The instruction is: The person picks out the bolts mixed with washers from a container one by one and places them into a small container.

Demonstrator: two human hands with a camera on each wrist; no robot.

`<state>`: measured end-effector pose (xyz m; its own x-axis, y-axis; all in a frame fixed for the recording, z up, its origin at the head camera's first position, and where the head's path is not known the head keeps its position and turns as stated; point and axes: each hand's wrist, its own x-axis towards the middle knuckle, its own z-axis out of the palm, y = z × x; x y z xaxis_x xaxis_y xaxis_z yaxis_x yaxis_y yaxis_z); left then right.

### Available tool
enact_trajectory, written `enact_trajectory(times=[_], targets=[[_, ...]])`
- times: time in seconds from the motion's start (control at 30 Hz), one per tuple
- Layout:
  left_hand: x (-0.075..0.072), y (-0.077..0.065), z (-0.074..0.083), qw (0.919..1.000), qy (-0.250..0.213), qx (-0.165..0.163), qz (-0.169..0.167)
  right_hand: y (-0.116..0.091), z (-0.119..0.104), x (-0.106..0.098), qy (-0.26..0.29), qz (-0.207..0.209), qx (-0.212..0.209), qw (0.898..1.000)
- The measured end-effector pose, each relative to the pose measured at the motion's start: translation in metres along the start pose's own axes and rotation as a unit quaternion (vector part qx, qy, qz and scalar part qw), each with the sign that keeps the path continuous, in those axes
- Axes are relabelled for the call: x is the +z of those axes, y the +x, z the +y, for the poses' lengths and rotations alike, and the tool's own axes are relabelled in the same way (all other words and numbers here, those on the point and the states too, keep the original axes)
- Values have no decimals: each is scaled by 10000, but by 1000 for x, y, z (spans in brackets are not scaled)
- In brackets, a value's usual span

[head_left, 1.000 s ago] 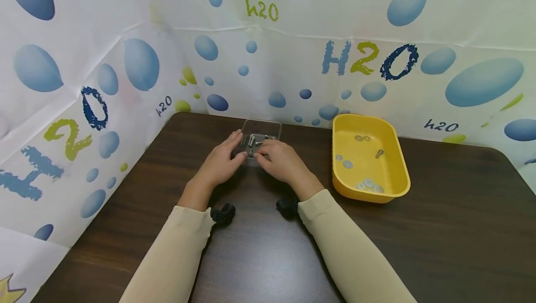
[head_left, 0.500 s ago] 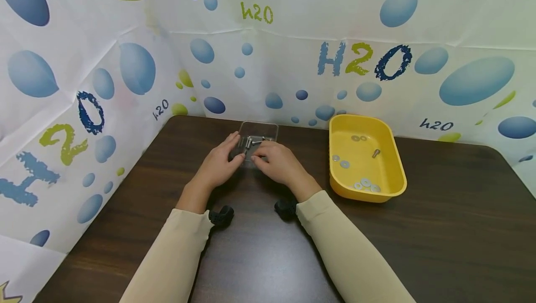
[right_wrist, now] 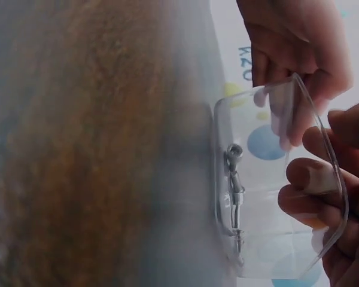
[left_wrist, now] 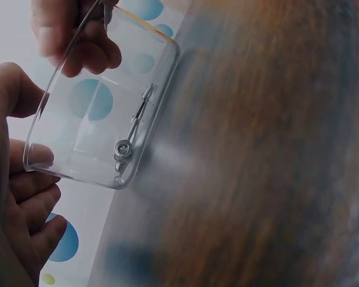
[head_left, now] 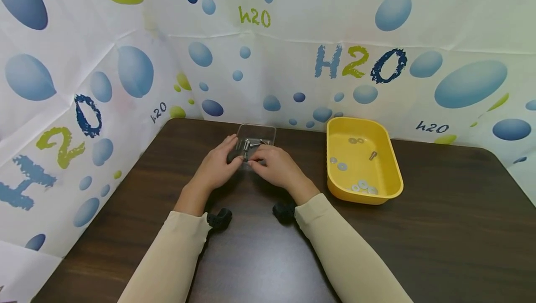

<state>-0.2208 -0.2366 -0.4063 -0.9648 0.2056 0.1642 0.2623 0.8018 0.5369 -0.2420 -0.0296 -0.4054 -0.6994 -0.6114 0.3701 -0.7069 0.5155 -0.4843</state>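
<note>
A small clear plastic box (head_left: pixel 257 130) stands near the far edge of the table. On its floor lie several shiny metal pieces (head_left: pixel 246 147). They look like bolts; one round end (left_wrist: pixel 124 148) faces the left wrist view. My left hand (head_left: pixel 212 167) holds the box at its left side, thumb by the near corner and fingers along the outer wall. My right hand (head_left: pixel 279 167) reaches over the near right rim with curled fingers (right_wrist: pixel 305 173) inside the box, above the pieces. Whether those fingertips pinch something cannot be seen.
To the right stands a yellow plastic tub (head_left: pixel 393 163). It contains several flat washers (head_left: pixel 362 185) and one bolt (head_left: pixel 373 155). The dark wooden table (head_left: pixel 452 228) meets a printed white sheet (head_left: pixel 234 14) hanging behind and at the left.
My right hand's thumb and fingertips have moved left across the box, closer to the left thumb. The metal pieces lie slightly differently. My left hand keeps its place, and the head view has shifted slightly.
</note>
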Motion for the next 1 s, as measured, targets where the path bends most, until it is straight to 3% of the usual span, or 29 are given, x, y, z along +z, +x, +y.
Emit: enact_trajectory(times=[0.17, 0.6, 0.77, 0.9, 1.0], targets=[[1, 0, 3, 9999, 66, -103, -69, -3, -3, -14, 221, 105, 208, 9995], [-1, 2, 2, 9998, 166, -106, -36, -27, -8, -93, 49, 891, 667, 9938], [-1, 3, 5, 9998, 204, -34, 31, -50, 6, -121, 37, 925, 1616, 9825], [0, 3, 18, 9994, 326, 108, 96, -70, 25, -148, -47, 876, 2583, 9621], [5, 2, 36, 9982, 469, 359, 142, -86, 41, -168, -83, 872, 3143, 9453]])
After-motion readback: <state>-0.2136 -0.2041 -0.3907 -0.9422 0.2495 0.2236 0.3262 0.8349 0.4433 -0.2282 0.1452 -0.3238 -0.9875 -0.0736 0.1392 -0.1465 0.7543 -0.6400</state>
